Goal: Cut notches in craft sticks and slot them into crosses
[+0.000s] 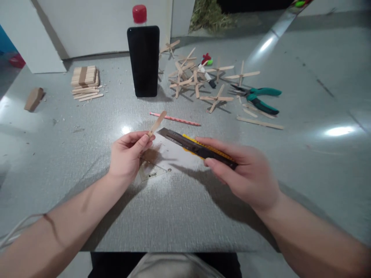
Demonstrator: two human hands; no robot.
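Between the thumb and fingers of my left hand (130,150) is a wooden craft stick (158,122), tilted up to the right. My right hand (246,170) grips a yellow and black utility knife (199,148), its blade out and its tip close to the stick; whether they touch I cannot tell. Below my left hand lies a clear set square (155,172), partly covered by shadow and the hand. Just beyond the stick a pink patterned pencil (179,119) rests on the grey table (185,216).
A black phone (144,61) leans upright against a red-capped bottle (139,14). Crossed stick pieces (216,99), a marker (207,75) and green-handled pliers (261,98) lie at the back right. A bundle of craft sticks (84,76) and a brown block (34,99) are at the left.
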